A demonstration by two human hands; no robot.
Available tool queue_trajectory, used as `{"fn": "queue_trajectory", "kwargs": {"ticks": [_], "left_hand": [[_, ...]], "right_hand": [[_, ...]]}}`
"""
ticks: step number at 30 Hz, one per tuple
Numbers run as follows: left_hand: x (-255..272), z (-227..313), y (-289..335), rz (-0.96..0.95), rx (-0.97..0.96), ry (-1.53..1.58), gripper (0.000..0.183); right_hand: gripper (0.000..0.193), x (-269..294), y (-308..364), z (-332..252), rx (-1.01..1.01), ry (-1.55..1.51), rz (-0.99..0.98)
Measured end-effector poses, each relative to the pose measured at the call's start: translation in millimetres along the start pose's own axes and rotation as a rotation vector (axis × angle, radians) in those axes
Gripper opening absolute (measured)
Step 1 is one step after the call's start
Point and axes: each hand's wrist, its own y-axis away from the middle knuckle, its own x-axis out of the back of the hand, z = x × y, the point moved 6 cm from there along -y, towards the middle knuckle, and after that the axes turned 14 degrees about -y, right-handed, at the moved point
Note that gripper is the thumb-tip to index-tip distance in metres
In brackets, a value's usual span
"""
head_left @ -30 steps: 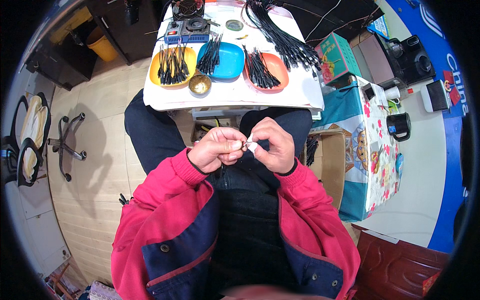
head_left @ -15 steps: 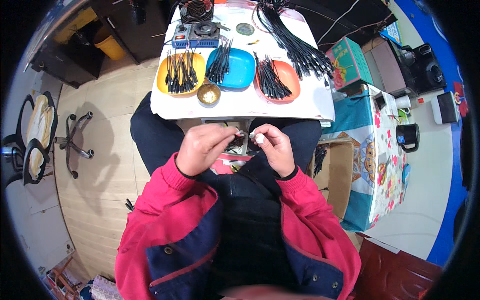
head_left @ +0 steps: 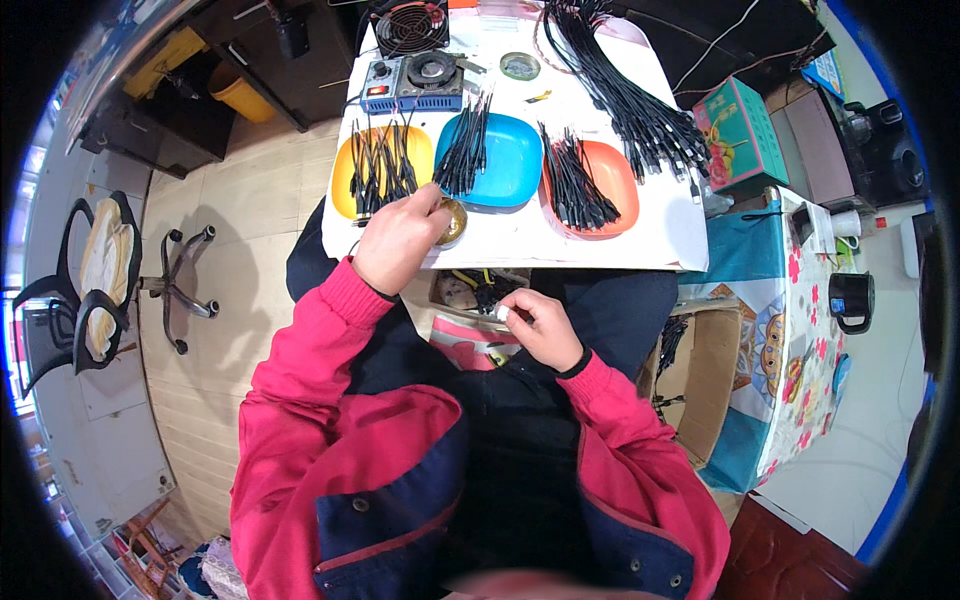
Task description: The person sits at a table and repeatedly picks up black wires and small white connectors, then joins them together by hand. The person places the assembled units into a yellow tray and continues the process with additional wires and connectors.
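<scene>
My left hand (head_left: 400,240) is over the table's near edge, between the yellow tray (head_left: 343,190) and a small round bowl (head_left: 455,222). Its fingers are pinched together at the bowl's left side, and whatever lies between them is hidden. Lower and to the right, my right hand (head_left: 543,328) pinches a small white piece (head_left: 502,313) above my lap. Black cables (head_left: 385,178) with stripped ends fill the yellow tray. More black cables lie in the blue tray (head_left: 515,165) and the orange tray (head_left: 617,180).
Behind the trays are a blue-grey heating device (head_left: 415,85), a fan (head_left: 410,28) and a round dish (head_left: 519,66). A long bundle of black cables (head_left: 640,115) lies at the far right. An open cardboard box (head_left: 715,400) stands right of my legs.
My left hand has moved forward from beside my right hand to the small bowl. My right hand still pinches the white piece. The whole view has shifted slightly.
</scene>
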Motion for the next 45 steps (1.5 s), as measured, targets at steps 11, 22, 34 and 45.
{"fn": "queue_trajectory", "kwargs": {"ticks": [11, 22, 34, 45], "left_hand": [[-21.9, 0.3, -9.9, -0.035, 0.007, -0.048, 0.005], [-15.1, -4.7, -9.4, -0.04, 0.149, 0.163, 0.005], [46.1, -37.1, -13.3, 0.145, 0.256, 0.259, 0.01], [22.4, -127.8, -107.8, 0.212, 0.19, -0.001, 0.01]], "right_hand": [[0.01, -5.3, -3.8, 13.3, -0.046, -0.089, -0.03], [0.012, -11.6, 3.1, 23.0, -0.109, -0.095, -0.052], [0.012, -20.1, 16.2, 34.7, -0.272, -0.147, -0.126], [0.012, -18.6, 17.4, 49.3, -0.244, -0.176, -0.122]]}}
